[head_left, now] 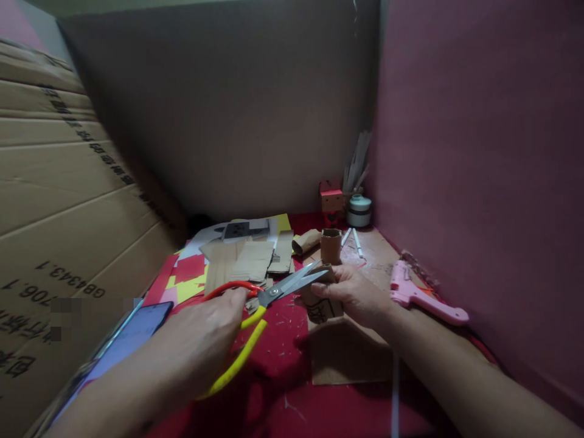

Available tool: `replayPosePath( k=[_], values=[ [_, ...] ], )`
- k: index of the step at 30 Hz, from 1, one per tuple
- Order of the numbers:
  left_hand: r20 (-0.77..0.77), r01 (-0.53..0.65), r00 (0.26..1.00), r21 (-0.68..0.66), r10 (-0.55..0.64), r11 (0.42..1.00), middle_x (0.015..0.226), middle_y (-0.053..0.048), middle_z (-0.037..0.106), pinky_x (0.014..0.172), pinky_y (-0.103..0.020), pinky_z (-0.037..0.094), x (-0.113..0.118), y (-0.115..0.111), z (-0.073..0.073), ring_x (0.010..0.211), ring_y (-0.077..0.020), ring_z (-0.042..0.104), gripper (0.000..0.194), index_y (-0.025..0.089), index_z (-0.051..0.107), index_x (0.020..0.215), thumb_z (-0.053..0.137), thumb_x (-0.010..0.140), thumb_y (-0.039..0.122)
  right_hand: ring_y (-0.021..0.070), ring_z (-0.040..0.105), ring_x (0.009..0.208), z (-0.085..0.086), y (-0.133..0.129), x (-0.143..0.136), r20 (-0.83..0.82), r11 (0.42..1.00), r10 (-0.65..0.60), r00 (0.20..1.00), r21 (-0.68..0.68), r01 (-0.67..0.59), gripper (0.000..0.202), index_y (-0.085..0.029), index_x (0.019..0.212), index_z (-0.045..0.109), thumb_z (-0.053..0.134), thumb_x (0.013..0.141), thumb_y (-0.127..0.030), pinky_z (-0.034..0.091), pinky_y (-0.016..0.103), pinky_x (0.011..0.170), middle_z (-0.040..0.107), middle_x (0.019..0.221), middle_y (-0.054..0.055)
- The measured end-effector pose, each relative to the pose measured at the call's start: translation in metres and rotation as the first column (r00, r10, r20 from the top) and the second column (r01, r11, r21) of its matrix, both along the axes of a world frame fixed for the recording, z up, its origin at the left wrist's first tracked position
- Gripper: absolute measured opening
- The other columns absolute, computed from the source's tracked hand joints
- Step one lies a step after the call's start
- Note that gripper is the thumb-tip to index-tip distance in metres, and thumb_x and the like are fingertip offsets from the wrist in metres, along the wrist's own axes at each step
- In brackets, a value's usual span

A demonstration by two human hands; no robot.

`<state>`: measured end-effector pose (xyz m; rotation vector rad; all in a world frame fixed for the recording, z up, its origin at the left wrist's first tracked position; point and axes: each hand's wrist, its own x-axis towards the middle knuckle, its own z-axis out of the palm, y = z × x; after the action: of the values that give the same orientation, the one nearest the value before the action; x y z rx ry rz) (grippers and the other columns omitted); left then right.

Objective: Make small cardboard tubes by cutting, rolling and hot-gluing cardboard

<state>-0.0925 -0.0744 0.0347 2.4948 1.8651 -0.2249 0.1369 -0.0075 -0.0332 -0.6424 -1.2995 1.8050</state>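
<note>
My left hand (pixel 214 322) grips a pair of scissors (pixel 274 294) with one red and one yellow handle. Their blades are parted and point right, reaching the upper edge of a cardboard piece (pixel 322 309) with black print. That piece is held between the thumb and fingers of my right hand (pixel 353 292). Whether the blades have the cardboard between them, I cannot tell. Just behind stands a short cardboard tube (pixel 331 246), and another tube (pixel 306 242) lies on its side. Below my right hand a flat cardboard sheet (pixel 351 359) rests on the red table cover (pixel 278 389).
A pink glue gun (pixel 422 297) lies at right by the pink wall. Cut cardboard pieces (pixel 253 261) and coloured paper (pixel 189 271) spread at left, near a phone (pixel 132 334). At the back stand a red-topped cardboard figure (pixel 331 201) and a lidded pale jar (pixel 359 211). A large carton (pixel 59 201) flanks the left.
</note>
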Motion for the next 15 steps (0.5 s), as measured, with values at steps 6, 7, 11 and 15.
replayPosePath(
  k=[6,7,11,15],
  values=[
    [-0.098,0.043,0.995,0.074,-0.036,0.996,0.080,-0.012,0.064,0.050,-0.031,0.035,0.001,0.004,-0.005,0.065,-0.0242,0.060,0.029,0.017,0.051,0.097,0.034,0.083,0.037,0.0174,0.065,0.073,0.002,-0.003,-0.001,-0.033,1.000,0.010,0.999,0.006,-0.010,0.016,-0.014,0.079,0.070,0.072,0.067,-0.026,0.049,0.035,0.076,0.069,0.077,0.006],
    [-0.108,0.050,0.993,0.071,-0.042,0.996,0.079,-0.012,0.064,0.050,-0.031,0.035,0.000,0.006,-0.006,0.064,-0.0241,0.060,0.029,0.017,0.051,0.097,0.034,0.084,0.037,0.0176,0.065,0.073,0.003,-0.003,-0.001,-0.047,1.000,0.015,0.999,0.003,-0.015,0.018,-0.014,0.079,0.069,0.072,0.067,-0.027,0.049,0.036,0.076,0.069,0.077,0.006],
    [-0.128,0.071,0.990,0.039,-0.065,0.997,0.077,-0.011,0.065,0.049,-0.032,0.034,-0.007,0.009,-0.012,0.061,-0.0244,0.061,0.025,0.019,0.050,0.094,0.032,0.083,0.032,0.0176,0.066,0.072,0.003,-0.004,-0.001,-0.086,0.999,0.033,0.996,-0.019,-0.035,0.023,-0.012,0.081,0.069,0.074,0.066,-0.030,0.048,0.035,0.074,0.069,0.077,0.006],
    [-0.035,0.056,0.998,0.026,-0.055,0.998,0.073,-0.011,0.064,0.050,-0.033,0.035,-0.017,0.010,-0.019,0.060,-0.0264,0.060,0.027,0.020,0.052,0.097,0.034,0.078,0.029,0.0172,0.065,0.074,-0.001,-0.002,-0.001,-0.109,0.995,0.077,0.991,-0.049,-0.082,0.021,-0.013,0.085,0.069,0.070,0.071,-0.029,0.048,0.034,0.073,0.070,0.080,0.007]
  ],
)
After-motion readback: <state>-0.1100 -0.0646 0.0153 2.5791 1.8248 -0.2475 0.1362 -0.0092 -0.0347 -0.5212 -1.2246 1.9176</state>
